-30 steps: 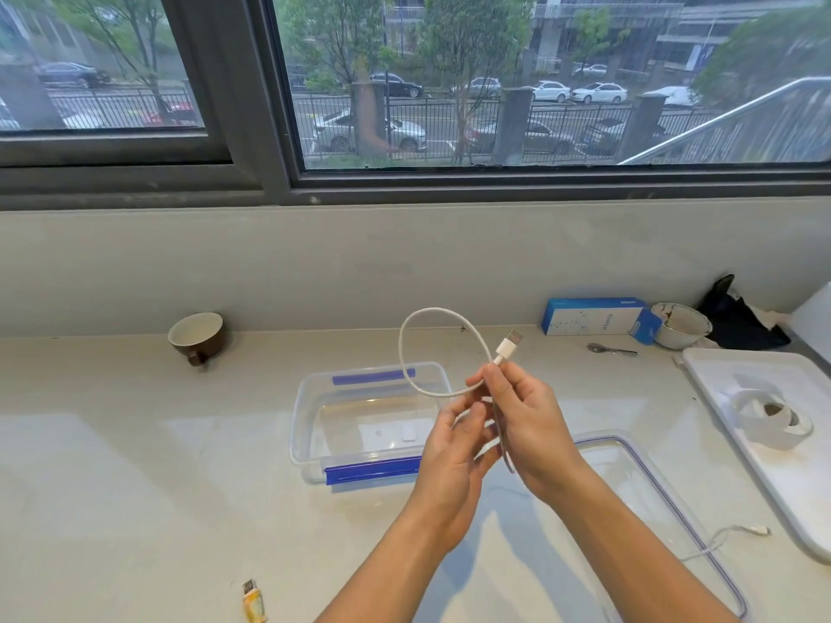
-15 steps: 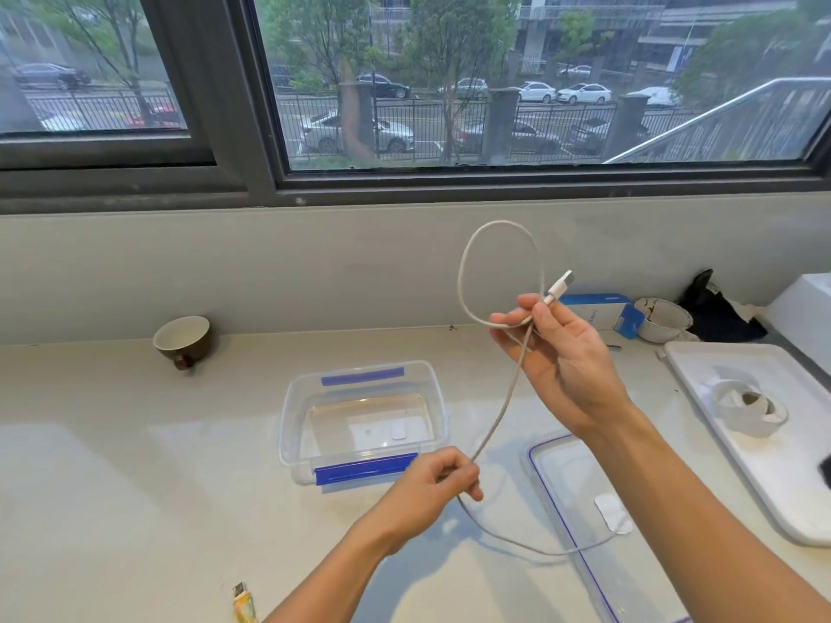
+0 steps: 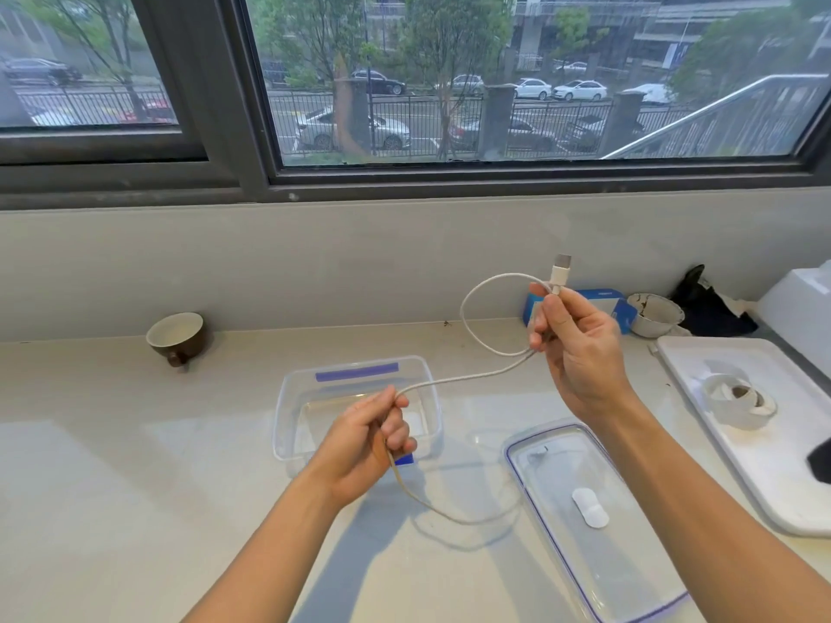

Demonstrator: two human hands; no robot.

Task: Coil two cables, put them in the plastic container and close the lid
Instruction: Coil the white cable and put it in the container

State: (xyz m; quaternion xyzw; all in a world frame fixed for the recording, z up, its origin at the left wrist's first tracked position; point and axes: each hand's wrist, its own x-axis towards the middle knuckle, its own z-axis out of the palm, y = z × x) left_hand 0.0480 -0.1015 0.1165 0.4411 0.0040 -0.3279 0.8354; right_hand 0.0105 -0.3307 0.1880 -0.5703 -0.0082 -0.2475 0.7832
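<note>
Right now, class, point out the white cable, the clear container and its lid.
white cable point(image 3: 467, 379), head view, stretch between the hands.
clear container point(image 3: 282, 413), head view, left wall.
lid point(image 3: 629, 550), head view, clear panel.

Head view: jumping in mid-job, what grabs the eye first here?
The white cable stretched between both hands: the right hand holds a loop with the plug pointing up, the left hand grips the slack lower down. Behind the left hand sits the open plastic container, apparently empty, with its lid lying flat on the counter under the right forearm.
</note>
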